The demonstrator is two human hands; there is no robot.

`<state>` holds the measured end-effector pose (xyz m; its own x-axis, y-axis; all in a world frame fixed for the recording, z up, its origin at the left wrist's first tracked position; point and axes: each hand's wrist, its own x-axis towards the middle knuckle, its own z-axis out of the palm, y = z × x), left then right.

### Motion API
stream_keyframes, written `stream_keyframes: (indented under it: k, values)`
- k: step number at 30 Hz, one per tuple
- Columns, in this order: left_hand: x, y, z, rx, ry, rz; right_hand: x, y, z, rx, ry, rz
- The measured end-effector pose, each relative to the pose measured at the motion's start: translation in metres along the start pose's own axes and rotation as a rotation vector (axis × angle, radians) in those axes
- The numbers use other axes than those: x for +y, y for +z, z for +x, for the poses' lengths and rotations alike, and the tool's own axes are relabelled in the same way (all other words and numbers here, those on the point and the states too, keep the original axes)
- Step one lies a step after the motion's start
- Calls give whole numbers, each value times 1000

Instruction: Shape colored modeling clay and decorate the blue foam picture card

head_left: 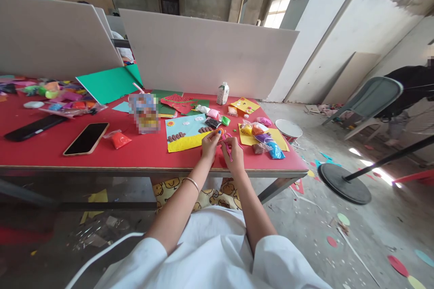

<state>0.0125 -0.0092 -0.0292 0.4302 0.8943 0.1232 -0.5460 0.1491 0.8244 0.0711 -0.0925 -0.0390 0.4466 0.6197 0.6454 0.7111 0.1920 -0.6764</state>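
Note:
Close together above the table's front edge are my two hands. My left hand (210,144) is closed in a pinch on a small piece of orange clay (222,131); a blue spot shows at its fingertips. My right hand (234,156) is closed around a thin pink plastic tool (231,148) that looks like small scissors, its tip close to the left fingers. Just beyond lies a light blue picture sheet (190,124) with a yellow clay strip (186,142), brown clay pieces (176,137), white clouds and a sun. Fingers partly hide both held things.
Bagged clay, including a blue packet (276,150), lies on yellow card (284,143) at right. A small bottle (223,93) stands behind. Leftward are an orange-red packet (119,139), a phone (86,138) and a black case (35,127). A white board (206,54) borders the red table (149,153).

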Motion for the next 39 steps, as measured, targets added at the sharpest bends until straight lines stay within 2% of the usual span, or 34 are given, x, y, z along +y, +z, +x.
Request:
stream_keyframes:
  k: [18, 24, 39]
  values:
    - [-4, -1, 2, 3, 5, -8, -1, -2, -2, -28, -35, -64]
    - [-3, -2, 0, -37, 16, 24, 1, -1, -2, 36, -26, -57]
    - [-7, -4, 2, -50, 21, 50, 1, -2, -2, 50, -14, -45]
